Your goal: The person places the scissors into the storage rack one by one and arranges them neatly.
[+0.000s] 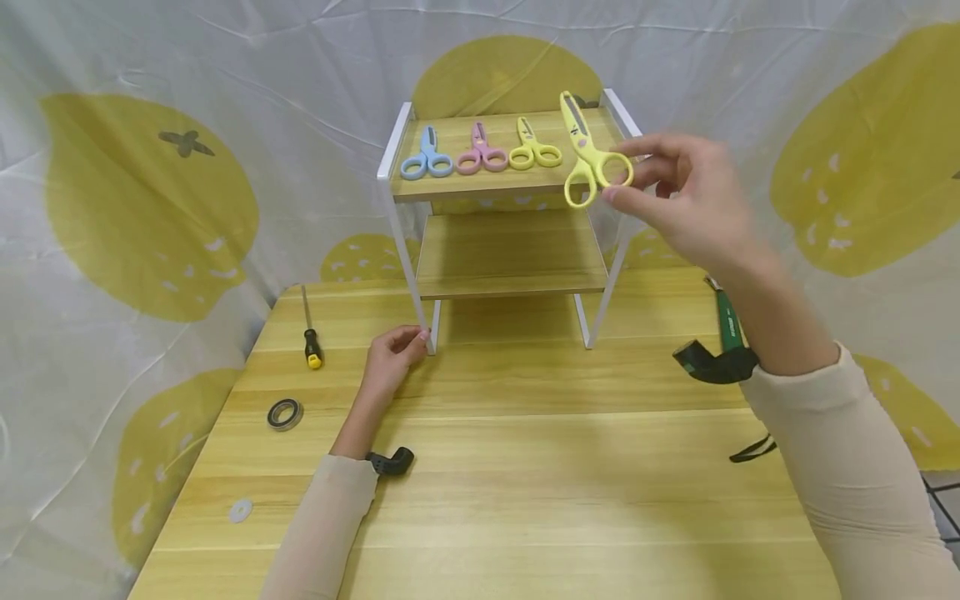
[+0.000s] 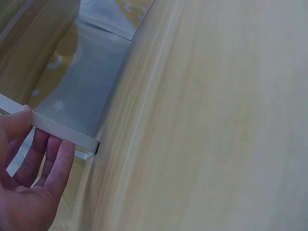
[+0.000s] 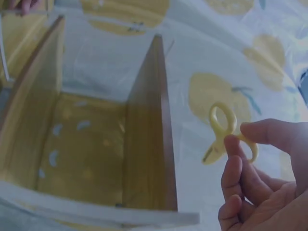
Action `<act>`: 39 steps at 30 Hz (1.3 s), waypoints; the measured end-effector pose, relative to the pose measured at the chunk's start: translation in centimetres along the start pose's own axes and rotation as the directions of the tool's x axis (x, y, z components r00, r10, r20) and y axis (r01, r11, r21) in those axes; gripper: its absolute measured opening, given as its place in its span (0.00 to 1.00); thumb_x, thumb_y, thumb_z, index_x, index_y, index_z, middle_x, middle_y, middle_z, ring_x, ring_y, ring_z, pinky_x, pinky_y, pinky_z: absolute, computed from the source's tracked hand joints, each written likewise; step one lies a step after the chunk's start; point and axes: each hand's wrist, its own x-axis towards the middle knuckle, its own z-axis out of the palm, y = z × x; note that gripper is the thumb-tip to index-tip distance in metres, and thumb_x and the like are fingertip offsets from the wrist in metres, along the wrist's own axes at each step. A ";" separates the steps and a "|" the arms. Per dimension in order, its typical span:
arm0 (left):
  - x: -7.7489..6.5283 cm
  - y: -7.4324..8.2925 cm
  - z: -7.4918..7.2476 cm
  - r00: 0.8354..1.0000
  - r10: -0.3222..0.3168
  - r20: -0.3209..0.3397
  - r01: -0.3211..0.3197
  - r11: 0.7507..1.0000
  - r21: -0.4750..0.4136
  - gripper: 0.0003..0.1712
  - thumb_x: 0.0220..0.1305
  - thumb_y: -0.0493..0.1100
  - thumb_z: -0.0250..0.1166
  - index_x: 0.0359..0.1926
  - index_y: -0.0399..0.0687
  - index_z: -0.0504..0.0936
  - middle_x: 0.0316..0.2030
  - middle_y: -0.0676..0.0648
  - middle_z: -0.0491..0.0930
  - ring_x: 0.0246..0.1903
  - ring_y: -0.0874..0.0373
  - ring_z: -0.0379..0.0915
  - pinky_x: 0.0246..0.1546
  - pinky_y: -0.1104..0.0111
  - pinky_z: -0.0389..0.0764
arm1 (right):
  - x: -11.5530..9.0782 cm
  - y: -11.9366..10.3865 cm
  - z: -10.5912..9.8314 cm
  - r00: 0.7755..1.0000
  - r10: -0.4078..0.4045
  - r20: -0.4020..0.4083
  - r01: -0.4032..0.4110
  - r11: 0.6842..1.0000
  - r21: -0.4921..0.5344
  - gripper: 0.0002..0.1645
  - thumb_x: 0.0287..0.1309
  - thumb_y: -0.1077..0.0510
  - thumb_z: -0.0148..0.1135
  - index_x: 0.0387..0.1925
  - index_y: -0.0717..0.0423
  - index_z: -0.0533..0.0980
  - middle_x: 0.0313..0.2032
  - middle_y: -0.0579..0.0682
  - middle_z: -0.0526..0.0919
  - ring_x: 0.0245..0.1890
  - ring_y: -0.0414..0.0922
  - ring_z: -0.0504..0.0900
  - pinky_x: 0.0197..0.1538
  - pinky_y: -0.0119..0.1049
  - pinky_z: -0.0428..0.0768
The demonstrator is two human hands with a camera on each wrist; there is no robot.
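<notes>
My right hand (image 1: 693, 196) pinches one handle ring of a pair of yellow scissors (image 1: 585, 148) between thumb and fingers. These scissors are held up at the right of the shelf's top board, blades pointing up in the head view. The same scissors (image 3: 224, 130) show beside the shelf in the right wrist view. Lying in a row on the top board are blue scissors (image 1: 427, 155), pink scissors (image 1: 481, 150) and another yellow pair (image 1: 533, 146). My left hand (image 1: 390, 360) grips the white front left leg (image 2: 67, 131) of the shelf near the table, thumb on one side, fingers on the other.
The two-tier shelf (image 1: 510, 290) stands at the table's back. Along the left lie a screwdriver (image 1: 311, 343), a bearing (image 1: 284, 414) and a pale washer (image 1: 241, 510). A green-handled tool (image 1: 727, 321) and black strap (image 1: 752, 451) are partly behind the right arm. A lemon-print curtain (image 1: 315, 50) hangs behind.
</notes>
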 end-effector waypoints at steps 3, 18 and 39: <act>-0.1 0.1 0.0 1.000 0.000 -0.004 0.000 1.000 0.004 0.27 0.72 0.54 0.66 0.60 0.38 0.82 0.56 0.34 0.82 0.56 0.40 0.82 0.55 0.63 0.86 | 1.9 0.1 -1.1 0.999 0.041 -0.009 -0.041 0.999 -0.016 0.27 0.59 0.56 0.75 0.60 0.55 0.79 0.30 0.38 0.88 0.26 0.41 0.70 0.27 0.32 0.63; 0.1 -0.1 0.1 1.000 0.009 0.002 -0.009 1.000 0.013 0.26 0.71 0.56 0.67 0.58 0.41 0.83 0.54 0.37 0.83 0.55 0.42 0.83 0.54 0.66 0.86 | 7.1 1.2 -2.1 0.977 0.206 0.052 -0.196 0.969 -0.152 0.34 0.63 0.44 0.72 0.67 0.50 0.75 0.39 0.42 0.84 0.45 0.39 0.73 0.49 0.39 0.67; 0.0 -0.3 -0.1 1.000 0.010 -0.010 -0.010 1.000 0.022 0.23 0.72 0.54 0.67 0.56 0.42 0.84 0.53 0.37 0.84 0.53 0.43 0.84 0.50 0.69 0.86 | 8.7 0.8 -1.2 0.987 0.125 0.103 -0.055 0.857 -0.512 0.33 0.65 0.41 0.64 0.65 0.55 0.78 0.49 0.49 0.81 0.48 0.44 0.75 0.44 0.34 0.72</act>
